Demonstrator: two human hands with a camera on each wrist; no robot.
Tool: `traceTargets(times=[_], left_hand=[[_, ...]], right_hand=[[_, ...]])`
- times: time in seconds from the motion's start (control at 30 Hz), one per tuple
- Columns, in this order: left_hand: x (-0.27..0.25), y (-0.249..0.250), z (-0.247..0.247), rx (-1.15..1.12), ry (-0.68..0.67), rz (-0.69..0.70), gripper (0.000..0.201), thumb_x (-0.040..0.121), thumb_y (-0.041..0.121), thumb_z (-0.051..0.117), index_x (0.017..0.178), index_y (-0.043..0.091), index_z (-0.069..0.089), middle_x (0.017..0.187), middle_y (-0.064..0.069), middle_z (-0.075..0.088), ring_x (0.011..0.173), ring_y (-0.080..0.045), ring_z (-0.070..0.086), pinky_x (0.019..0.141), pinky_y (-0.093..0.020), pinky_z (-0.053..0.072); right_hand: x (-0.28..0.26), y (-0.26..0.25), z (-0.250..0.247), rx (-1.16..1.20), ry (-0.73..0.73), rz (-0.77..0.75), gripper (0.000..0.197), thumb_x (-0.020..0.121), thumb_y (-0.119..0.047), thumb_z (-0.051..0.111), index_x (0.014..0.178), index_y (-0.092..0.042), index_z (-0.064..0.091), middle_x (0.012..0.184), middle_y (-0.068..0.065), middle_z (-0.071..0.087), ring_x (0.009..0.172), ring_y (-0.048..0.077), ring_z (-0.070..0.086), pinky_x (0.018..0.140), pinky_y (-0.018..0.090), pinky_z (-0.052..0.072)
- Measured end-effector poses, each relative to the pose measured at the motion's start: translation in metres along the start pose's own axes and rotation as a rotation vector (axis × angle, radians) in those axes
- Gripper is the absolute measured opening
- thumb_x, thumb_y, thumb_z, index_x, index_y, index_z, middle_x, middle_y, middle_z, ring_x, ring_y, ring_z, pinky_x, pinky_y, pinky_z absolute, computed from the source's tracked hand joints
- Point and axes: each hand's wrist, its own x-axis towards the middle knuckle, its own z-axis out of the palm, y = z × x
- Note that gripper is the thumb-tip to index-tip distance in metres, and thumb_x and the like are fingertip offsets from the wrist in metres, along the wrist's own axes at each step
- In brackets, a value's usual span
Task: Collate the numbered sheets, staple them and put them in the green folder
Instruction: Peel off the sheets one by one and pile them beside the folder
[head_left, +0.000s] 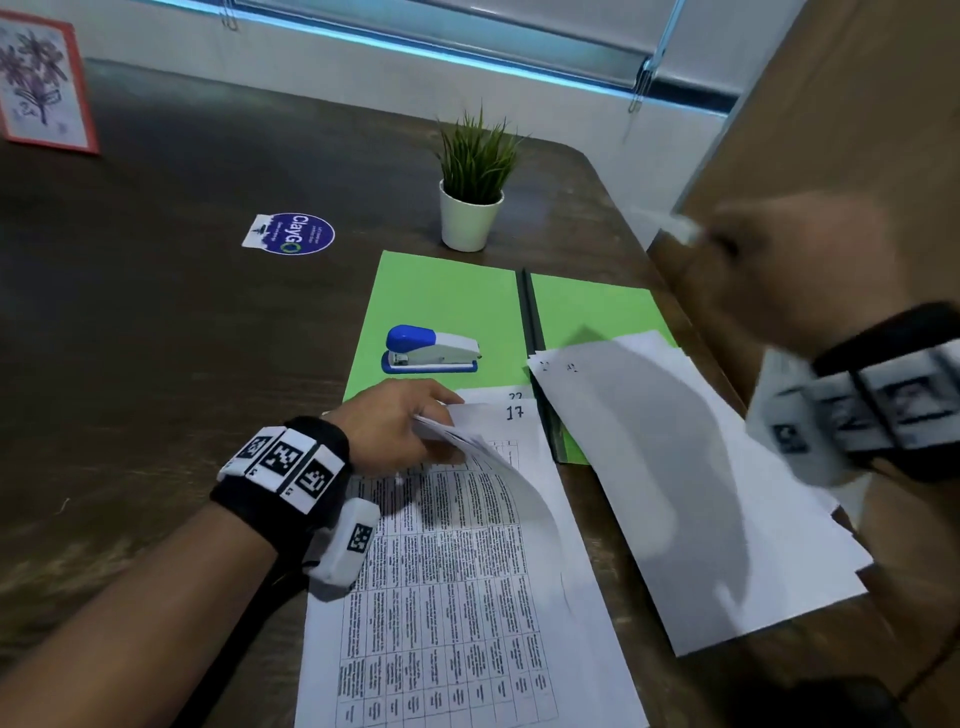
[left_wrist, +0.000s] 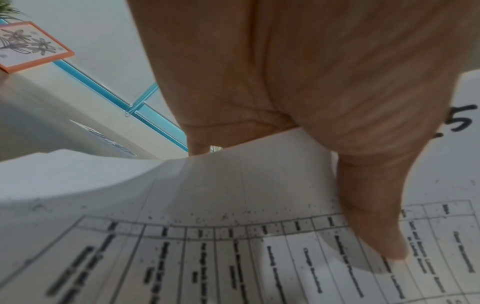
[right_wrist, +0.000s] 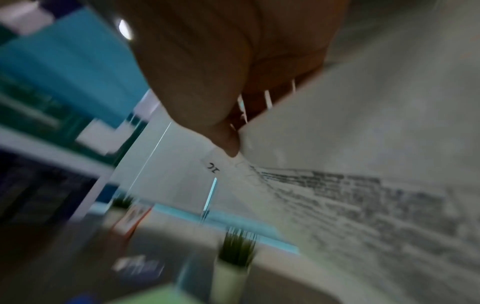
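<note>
A stack of printed table sheets (head_left: 467, 597) lies on the table in front of me. My left hand (head_left: 441, 431) pinches the lifted, curled top corners of several sheets, and a sheet marked 17 (head_left: 514, 413) shows beneath. In the left wrist view the thumb (left_wrist: 376, 226) presses on a printed sheet (left_wrist: 207, 257). The green folder (head_left: 447, 301) lies open behind the stack, with a blue and white stapler (head_left: 431, 349) on its left half. A second pile of sheets (head_left: 675, 493) lies blank side up across its right half. My right hand (head_left: 789, 270), raised and blurred, pinches a printed sheet (right_wrist: 363, 174) by its numbered corner.
A small potted plant (head_left: 470, 213) stands just behind the folder. A round blue sticker (head_left: 293, 234) lies on the dark table (head_left: 156, 338), and a framed flower picture (head_left: 41, 83) is at the far left. A brown panel (head_left: 841, 130) rises along the right edge.
</note>
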Motion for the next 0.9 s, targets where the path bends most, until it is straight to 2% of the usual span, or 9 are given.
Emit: traceTargets(times=[0.13,0.27,0.43,0.5,0.57,0.63,0.67,0.77,0.9], left_hand=[[-0.001,0.003,0.001,-0.019,0.0,-0.003,0.013,0.076,0.03,0.086,0.084,0.037,0.079,0.124,0.016,0.061,0.112,-0.005,0.062,0.099,-0.04,0.052],[-0.001,0.003,0.0,-0.024,-0.001,0.004,0.014,0.076,0.03,0.086,0.086,0.038,0.079,0.125,0.017,0.06,0.113,-0.006,0.062,0.099,-0.04,0.052],[-0.001,0.003,0.0,-0.041,-0.002,0.0,0.015,0.076,0.027,0.086,0.086,0.035,0.08,0.128,0.014,0.061,0.115,-0.008,0.061,0.1,-0.041,0.051],[-0.001,0.003,0.0,-0.038,0.004,0.0,0.013,0.076,0.027,0.086,0.086,0.034,0.08,0.128,0.013,0.061,0.114,-0.008,0.062,0.1,-0.041,0.051],[0.0,0.003,0.0,-0.027,0.006,-0.005,0.012,0.076,0.028,0.086,0.085,0.033,0.081,0.129,0.014,0.061,0.115,-0.008,0.061,0.1,-0.04,0.051],[0.0,0.003,0.0,-0.017,0.006,-0.01,0.011,0.076,0.029,0.086,0.085,0.033,0.081,0.13,0.014,0.06,0.115,-0.007,0.061,0.101,-0.039,0.05],[0.0,0.003,0.001,-0.017,0.007,-0.01,0.011,0.076,0.03,0.085,0.085,0.033,0.081,0.13,0.014,0.059,0.115,-0.006,0.061,0.101,-0.039,0.05],[-0.001,0.003,0.001,-0.018,0.007,-0.006,0.011,0.076,0.031,0.085,0.086,0.031,0.081,0.13,0.012,0.059,0.116,-0.003,0.06,0.1,-0.038,0.05],[-0.003,0.009,-0.002,-0.009,-0.006,-0.009,0.011,0.078,0.027,0.085,0.088,0.031,0.081,0.132,0.01,0.059,0.116,-0.006,0.06,0.1,-0.039,0.051]], right_hand=[[-0.025,-0.03,0.081,-0.097,-0.386,-0.114,0.02,0.09,-0.017,0.046,0.083,-0.012,0.064,0.08,0.014,0.067,0.07,0.033,0.062,0.058,0.03,0.035],[-0.051,-0.045,0.142,-0.03,-0.71,-0.017,0.024,0.094,-0.025,0.043,0.098,-0.014,0.064,0.105,0.01,0.068,0.095,0.031,0.065,0.075,0.033,0.046],[-0.051,-0.037,0.165,0.198,-0.967,0.201,0.039,0.095,-0.043,0.049,0.067,-0.016,0.053,0.075,0.004,0.06,0.083,0.028,0.063,0.072,0.031,0.048],[-0.047,-0.038,0.155,0.282,-0.897,0.21,0.041,0.096,-0.045,0.049,0.068,-0.016,0.054,0.072,0.001,0.057,0.082,0.028,0.061,0.074,0.033,0.049],[-0.048,-0.044,0.145,0.424,-0.622,0.223,0.029,0.096,-0.037,0.051,0.077,-0.018,0.06,0.072,-0.002,0.06,0.079,0.028,0.061,0.072,0.034,0.05],[-0.057,-0.058,0.131,0.604,-0.308,0.194,0.015,0.094,-0.032,0.056,0.099,-0.023,0.067,0.083,-0.005,0.066,0.083,0.022,0.062,0.073,0.033,0.051],[-0.063,-0.066,0.125,0.655,-0.225,0.124,0.022,0.094,-0.032,0.059,0.113,-0.025,0.067,0.097,-0.005,0.067,0.092,0.019,0.061,0.078,0.033,0.051],[-0.077,-0.084,0.123,0.611,-0.3,-0.106,0.052,0.093,-0.04,0.06,0.143,-0.029,0.049,0.135,-0.004,0.056,0.126,0.016,0.046,0.098,0.036,0.046],[-0.083,-0.093,0.127,0.446,-0.407,-0.194,0.049,0.094,-0.044,0.057,0.14,-0.029,0.051,0.142,0.0,0.052,0.132,0.019,0.04,0.104,0.042,0.042]])
